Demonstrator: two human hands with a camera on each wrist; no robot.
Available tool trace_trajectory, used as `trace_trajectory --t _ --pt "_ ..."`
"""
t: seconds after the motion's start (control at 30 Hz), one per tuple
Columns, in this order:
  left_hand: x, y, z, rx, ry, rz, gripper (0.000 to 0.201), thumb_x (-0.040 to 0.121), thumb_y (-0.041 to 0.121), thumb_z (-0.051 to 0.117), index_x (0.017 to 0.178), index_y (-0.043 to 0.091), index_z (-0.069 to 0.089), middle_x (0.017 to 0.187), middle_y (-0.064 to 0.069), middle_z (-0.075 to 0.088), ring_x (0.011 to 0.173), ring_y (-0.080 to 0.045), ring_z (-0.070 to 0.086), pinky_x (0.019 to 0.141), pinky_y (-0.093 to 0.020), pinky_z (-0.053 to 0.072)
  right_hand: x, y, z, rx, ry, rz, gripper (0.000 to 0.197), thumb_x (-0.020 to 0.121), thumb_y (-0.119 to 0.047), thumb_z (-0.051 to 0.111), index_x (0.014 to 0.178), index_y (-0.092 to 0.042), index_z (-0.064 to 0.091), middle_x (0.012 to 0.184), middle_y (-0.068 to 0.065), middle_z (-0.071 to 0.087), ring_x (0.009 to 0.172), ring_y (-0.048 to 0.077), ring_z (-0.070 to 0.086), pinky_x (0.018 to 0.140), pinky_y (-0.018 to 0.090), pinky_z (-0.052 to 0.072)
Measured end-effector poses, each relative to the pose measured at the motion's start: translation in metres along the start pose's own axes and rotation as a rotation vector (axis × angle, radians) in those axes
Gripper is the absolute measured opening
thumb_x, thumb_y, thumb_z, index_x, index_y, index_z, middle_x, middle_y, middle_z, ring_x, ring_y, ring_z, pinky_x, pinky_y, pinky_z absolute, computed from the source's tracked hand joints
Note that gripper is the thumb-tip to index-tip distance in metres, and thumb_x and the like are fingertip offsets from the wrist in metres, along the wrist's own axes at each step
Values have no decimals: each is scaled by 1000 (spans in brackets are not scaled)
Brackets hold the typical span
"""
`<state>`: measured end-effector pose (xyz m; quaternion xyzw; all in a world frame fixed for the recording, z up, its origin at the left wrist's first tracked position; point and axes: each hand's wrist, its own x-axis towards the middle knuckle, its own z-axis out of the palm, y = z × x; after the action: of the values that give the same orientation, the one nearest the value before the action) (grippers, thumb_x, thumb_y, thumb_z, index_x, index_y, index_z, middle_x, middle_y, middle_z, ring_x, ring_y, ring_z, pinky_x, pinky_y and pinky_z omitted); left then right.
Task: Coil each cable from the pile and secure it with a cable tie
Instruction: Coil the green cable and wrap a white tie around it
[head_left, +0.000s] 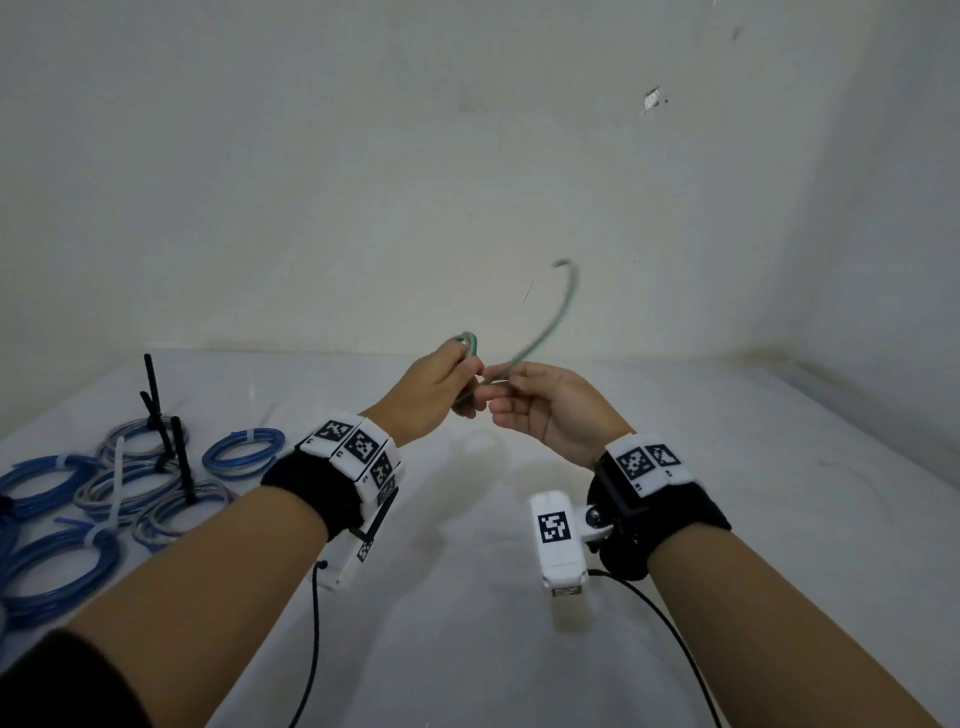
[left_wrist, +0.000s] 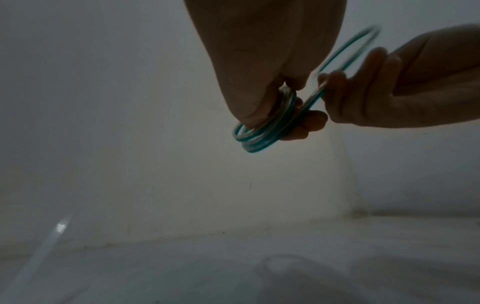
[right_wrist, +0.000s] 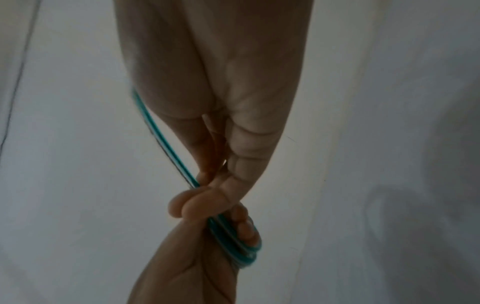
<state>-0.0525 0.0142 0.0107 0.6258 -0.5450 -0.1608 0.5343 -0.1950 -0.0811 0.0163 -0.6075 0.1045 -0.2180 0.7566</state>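
The left hand (head_left: 434, 387) is gripping the green cable coil (left_wrist: 262, 127); the right hand (head_left: 550, 410) is pinching its free tail (head_left: 550, 317), arcing up-right from that grip.

A plain off-white wall (head_left: 363, 156) fills the upper part of the head view. It meets a second wall (head_left: 893, 208) at a corner on the right. The rear wall carries a small chipped patch (head_left: 652, 98) at upper right and a few faint marks. Below, a white table (head_left: 467, 649) abuts the rear wall along a stained seam. Lighting is soft and diffuse, producing faint shadows on the table surface.
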Motion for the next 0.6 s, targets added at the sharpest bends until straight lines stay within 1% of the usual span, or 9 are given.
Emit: trace_trajectory --t 0.07,0.17,0.27,0.33,0.4,0.43,0.5,0.57,0.6 --pt "-1 4 4 0 -8 -40 27 102 18 35 78 13 47 65 -6 57 49 -9 53 54 -21 46 -1 -2 1 61 10 -11 26 97 -3 36 101 1 61 79 8 70 64 13 65 63 23 55" --pt "-2 6 7 8 -30 -98 34 103 27 33 78 14 53 59 -4 54 46 -11 44 49 -20 37 2 -2 3 74 128 -44 18 96 -15 49 91 -5 63 75 5 63 56 11 58 54 20 51" --pt "-4 9 10 -78 -57 -159 43 103 30 28 78 10 56 51 -1 45 40 -9 35 43 -18 29 8 -4 1 72 285 -57 9 90 -11 61 83 -4 60 70 5 56 49 8 54 50 17 49" --pt "-5 12 11 -131 -78 -195 46 103 36 26 76 11 55 48 4 39 39 -8 29 40 -17 24 11 -5 0 7 361 -24 15 86 -13 67 76 -5 59 65 5 56 45 8 53 47 17 49" --pt "-4 15 9 -176 -86 -233 43 102 39 30 74 13 51 47 7 34 39 -7 25 40 -17 20 13 -3 -2 -191 473 -36 22 84 -22 70 74 -5 58 61 5 56 42 8 52 45 18 48" --pt "-3 16 8 -196 -85 -244 40 101 37 33 73 14 48 47 8 33 39 -6 24 40 -17 19 14 -2 -3 -326 537 -74 23 84 -25 70 78 -6 57 63 4 57 44 8 54 47 20 48" --pt "-2 19 6 -234 -76 -269 35 101 33 36 71 15 44 46 10 30 38 -5 22 39 -17 17 16 2 -7 -554 603 -208 16 86 -23 66 91 -11 58 81 3 60 60 10 57 60 24 51" --pt "-1 21 3 -277 -58 -289 35 101 32 36 71 15 42 46 9 28 38 -6 21 39 -17 17 15 5 -12 -717 491 -300 19 87 -16 63 105 -18 60 98 -4 58 76 4 54 72 16 45" --pt "-1 22 2 -296 -52 -293 35 101 32 36 71 16 42 47 9 27 39 -6 21 39 -16 17 14 7 -12 -779 411 -324 22 87 -13 62 109 -18 62 98 -8 59 78 -2 53 73 13 42"
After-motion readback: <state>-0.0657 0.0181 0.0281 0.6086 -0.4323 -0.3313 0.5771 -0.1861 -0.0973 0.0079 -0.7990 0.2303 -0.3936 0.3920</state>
